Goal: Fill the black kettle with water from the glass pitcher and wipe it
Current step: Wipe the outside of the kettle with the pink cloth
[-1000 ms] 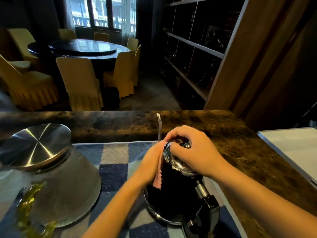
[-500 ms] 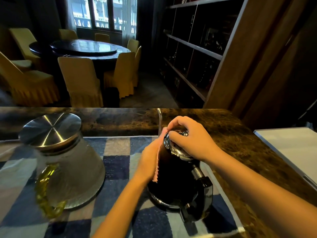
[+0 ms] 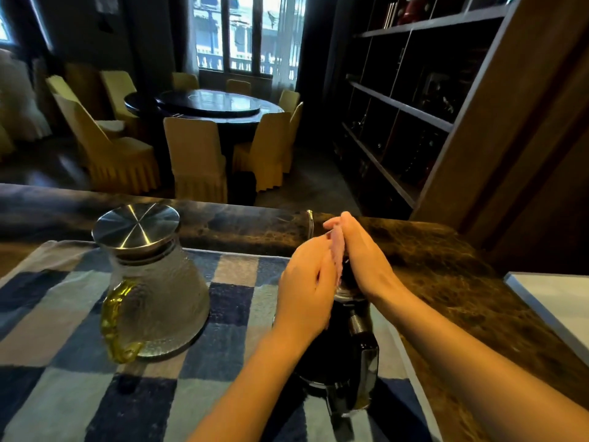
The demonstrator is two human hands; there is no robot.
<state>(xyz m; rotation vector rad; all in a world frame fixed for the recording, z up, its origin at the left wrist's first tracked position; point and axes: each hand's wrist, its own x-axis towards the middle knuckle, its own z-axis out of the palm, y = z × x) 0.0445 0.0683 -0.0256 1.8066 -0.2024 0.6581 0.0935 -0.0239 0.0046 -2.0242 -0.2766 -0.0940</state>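
The black kettle [image 3: 334, 355] stands on the checked mat, its handle [image 3: 366, 358] toward me and its thin spout [image 3: 309, 223] pointing away. Both hands are over its top with a pink cloth [image 3: 337, 252] sandwiched between them. My left hand [image 3: 306, 291] holds the cloth from the left with its fingers curled. Flat against the cloth from the right lies my right hand [image 3: 361, 255], fingers straight. The kettle's lid is hidden under the hands. The glass pitcher [image 3: 156, 301], with a steel lid [image 3: 135, 226] and a yellow-green handle [image 3: 114, 320], stands to the left.
A blue and grey checked mat [image 3: 79, 393] covers the dark marble counter [image 3: 446, 282]. A pale board [image 3: 557, 301] lies at the right edge. Beyond the counter are a round dining table [image 3: 216, 103], yellow-covered chairs and a dark shelf wall [image 3: 398, 106].
My right hand has left the kettle's lid and now lies flat against the cloth. My left hand rose from the kettle's side to above its top. The view tilted up and left.
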